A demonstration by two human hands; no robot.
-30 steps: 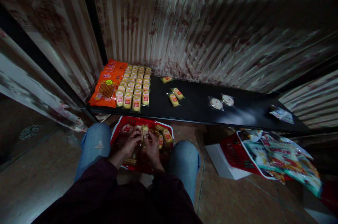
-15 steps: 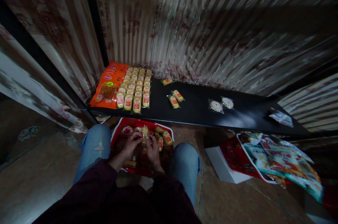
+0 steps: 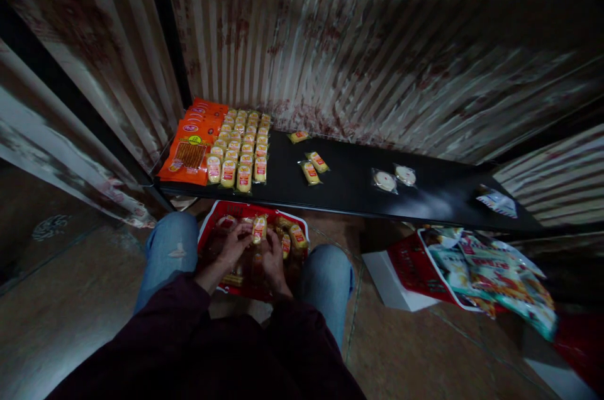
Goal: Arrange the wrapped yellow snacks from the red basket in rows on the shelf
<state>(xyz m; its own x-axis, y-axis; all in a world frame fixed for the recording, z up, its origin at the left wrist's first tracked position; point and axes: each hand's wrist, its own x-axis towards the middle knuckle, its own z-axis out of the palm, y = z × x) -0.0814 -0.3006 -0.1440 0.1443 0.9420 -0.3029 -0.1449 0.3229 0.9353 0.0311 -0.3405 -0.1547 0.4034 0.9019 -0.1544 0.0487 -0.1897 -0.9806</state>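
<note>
My left grip (image 3: 234, 244) and right grip (image 3: 272, 255) pinching one yellow packet (image 3: 259, 229) between them, over the red basket (image 3: 211, 222), below the shelf (image 3: 349, 189).

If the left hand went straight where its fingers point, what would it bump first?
Probably the yellow wrapped snack, right at the left hand's fingertips, though exact depth is hard to judge.

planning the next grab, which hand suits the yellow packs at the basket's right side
Right hand, I'd say: it's nearer those yellow packs; the left hand is across the held pack.
</note>
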